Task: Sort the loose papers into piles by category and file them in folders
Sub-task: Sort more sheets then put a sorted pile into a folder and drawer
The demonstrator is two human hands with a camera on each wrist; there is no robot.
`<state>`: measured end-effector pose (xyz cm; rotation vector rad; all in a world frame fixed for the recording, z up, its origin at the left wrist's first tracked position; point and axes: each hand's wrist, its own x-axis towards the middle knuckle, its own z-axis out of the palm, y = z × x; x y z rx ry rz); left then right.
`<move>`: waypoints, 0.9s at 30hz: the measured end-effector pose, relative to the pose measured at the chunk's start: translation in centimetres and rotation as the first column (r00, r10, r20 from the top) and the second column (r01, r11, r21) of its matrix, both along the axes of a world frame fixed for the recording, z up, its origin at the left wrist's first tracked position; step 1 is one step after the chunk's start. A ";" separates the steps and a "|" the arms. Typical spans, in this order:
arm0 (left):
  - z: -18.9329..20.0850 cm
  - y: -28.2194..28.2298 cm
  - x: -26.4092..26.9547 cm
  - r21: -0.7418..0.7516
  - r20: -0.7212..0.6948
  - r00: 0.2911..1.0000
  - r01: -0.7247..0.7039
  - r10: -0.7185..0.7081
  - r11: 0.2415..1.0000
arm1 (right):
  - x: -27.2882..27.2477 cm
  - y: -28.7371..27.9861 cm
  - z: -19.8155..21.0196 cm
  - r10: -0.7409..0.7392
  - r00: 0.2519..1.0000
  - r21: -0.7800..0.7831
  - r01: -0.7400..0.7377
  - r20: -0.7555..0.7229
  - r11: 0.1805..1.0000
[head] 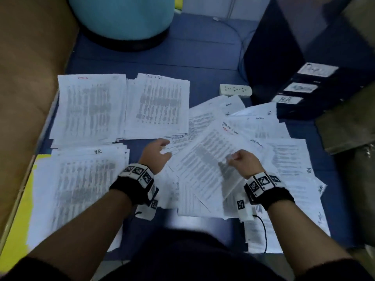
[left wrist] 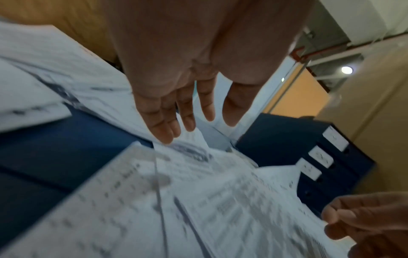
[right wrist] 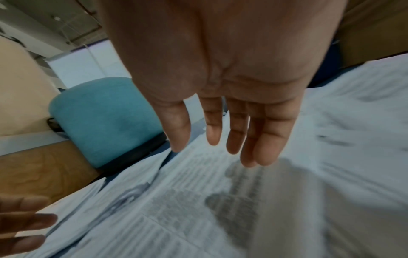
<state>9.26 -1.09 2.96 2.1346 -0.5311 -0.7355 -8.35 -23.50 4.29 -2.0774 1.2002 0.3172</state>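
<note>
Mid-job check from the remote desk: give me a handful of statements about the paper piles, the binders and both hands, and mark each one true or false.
1. The near-left pile has HR handwritten at its top. True.
2. The left hand grips a thick bundle of sheets. False: its fingers are extended over the loose papers, with no bundle in them.
3. Dark binders with white spine labels stand at the far right. True.
4. All papers are already filed in the binders. False: sorted piles and a fanned heap of loose papers lie on the blue surface.
5. A white power strip lies beyond the loose papers. True.
6. The right hand rests on a binder. False: it is over the loose papers.
</note>
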 end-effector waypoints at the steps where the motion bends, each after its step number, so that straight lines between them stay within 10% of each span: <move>1: -0.6 -0.9 -1.2 0.034 -0.003 1.000 0.029 -0.029 0.999 | -1.8 -0.2 -0.4 -0.022 1.000 -0.006 0.022 -0.019 1.000; 13: -4.7 -4.7 -6.6 0.358 0.041 0.984 0.145 -0.171 0.922 | -9.0 -0.6 -5.4 -0.471 0.879 0.342 0.422 0.072 0.839; 27: -2.4 -3.2 -8.3 0.106 -0.060 0.998 0.004 0.002 0.994 | -10.8 -3.4 -0.6 -0.282 0.892 0.135 0.250 0.353 0.959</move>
